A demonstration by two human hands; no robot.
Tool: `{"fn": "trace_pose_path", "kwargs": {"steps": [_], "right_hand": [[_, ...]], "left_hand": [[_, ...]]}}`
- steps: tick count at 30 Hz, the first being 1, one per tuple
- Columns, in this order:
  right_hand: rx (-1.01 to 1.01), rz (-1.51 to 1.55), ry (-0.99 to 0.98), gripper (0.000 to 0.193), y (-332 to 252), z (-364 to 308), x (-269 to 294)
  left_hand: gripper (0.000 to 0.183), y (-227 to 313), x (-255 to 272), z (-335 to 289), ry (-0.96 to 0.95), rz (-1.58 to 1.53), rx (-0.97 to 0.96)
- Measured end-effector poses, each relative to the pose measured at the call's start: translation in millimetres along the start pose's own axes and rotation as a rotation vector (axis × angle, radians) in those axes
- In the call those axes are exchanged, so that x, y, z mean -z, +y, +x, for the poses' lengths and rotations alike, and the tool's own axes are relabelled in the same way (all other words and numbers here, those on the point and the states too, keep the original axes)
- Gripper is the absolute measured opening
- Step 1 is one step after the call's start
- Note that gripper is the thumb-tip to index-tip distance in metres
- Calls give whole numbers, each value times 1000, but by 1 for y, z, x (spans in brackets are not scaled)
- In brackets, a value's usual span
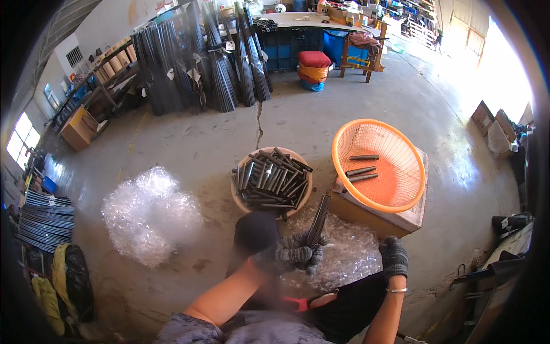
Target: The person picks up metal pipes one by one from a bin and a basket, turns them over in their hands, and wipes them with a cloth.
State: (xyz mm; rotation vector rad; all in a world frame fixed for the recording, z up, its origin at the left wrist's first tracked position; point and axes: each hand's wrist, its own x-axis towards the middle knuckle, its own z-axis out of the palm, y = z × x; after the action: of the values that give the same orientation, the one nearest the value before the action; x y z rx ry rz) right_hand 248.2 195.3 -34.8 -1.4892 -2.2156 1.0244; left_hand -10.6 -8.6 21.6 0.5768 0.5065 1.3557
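Observation:
My left hand (298,252), in a grey knitted glove, is closed around a dark tube (318,221) that points up and away from me; it may be more than one. Beyond it a round basin (310,186) is heaped with short dark tubes (272,176). My right hand (394,258), gloved too, is curled closed by my right knee, and whatever its fingers may hold is hidden. Past that hand, an orange plastic basket (421,172) sits tilted on a cardboard box (395,222). Three dark tubes (362,171) lie inside the basket.
Clear plastic film scraps lie in a pile (150,215) at left and another (349,252) below the basket. Bundles of long dark rods (200,63) stand upright at the back. A stool with a red cushion (314,59) stands before a workbench (298,20).

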Motion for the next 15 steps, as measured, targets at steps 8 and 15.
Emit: {"fn": "trace_pose_path", "kwargs": {"steps": [8,15], "right_hand": [[257,811,-375,21,-70,-43,-51],[177,245,114,36,50,14,-23]], "left_hand": [[47,-5,-8,15,-22,52,26],[40,11,10,1,41,-56,-75]]}}
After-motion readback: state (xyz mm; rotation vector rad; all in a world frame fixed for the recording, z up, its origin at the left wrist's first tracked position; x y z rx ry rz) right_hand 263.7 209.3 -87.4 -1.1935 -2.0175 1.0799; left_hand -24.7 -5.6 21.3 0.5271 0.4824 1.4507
